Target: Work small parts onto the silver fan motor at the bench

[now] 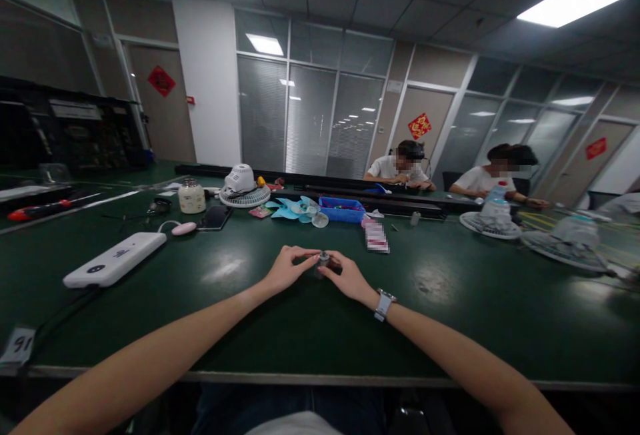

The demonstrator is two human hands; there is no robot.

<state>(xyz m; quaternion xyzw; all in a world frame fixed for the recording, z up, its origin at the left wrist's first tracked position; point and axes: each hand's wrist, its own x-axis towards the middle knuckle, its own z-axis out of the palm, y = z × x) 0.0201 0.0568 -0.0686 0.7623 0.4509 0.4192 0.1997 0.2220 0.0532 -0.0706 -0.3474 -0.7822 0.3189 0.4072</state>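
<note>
A small grey metallic cylinder (324, 259) stands upright on the green table, straight in front of me. My left hand (293, 267) reaches it from the left, with thumb and fingertips closed against its upper part. From the right, my right hand (349, 276) has its thumb and bent fingers closed round the same piece. A grey watch sits on my right wrist. The fingers partly cover the cylinder, so its exact kind does not show.
Beyond my hands lie blue fan blades (295, 209), a blue basket (343, 209) of small parts and a pink-and-white packet (376, 235). A white power strip (117, 258), phone (215, 217), jar (191, 196) and fan base (241, 185) are left. Two people work across the table.
</note>
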